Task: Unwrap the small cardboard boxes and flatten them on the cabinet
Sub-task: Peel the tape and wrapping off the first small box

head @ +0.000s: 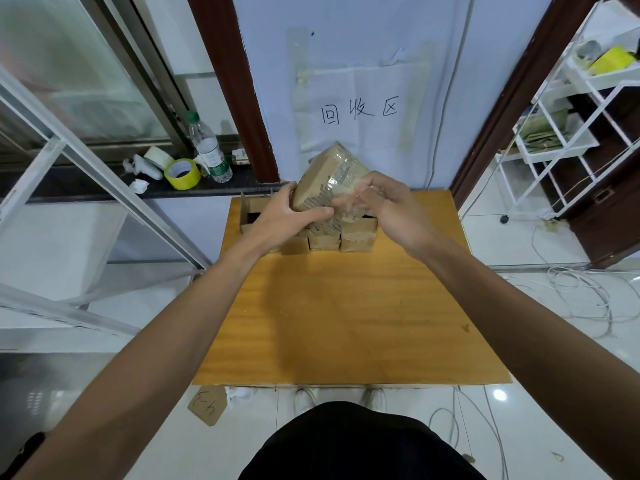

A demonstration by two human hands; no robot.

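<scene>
A small cardboard box wrapped in clear tape is held tilted above the far end of the yellow wooden cabinet top. My left hand grips its left side, thumb along the lower edge. My right hand pinches the clear tape at the box's right side. Under the hands, several more small cardboard boxes stand in a row at the back of the cabinet, and one at the far left is open.
A ledge at the left holds a yellow tape roll, a plastic bottle and crumpled paper. A white wire rack stands at the right, with cables on the floor. A cardboard scrap lies by my feet.
</scene>
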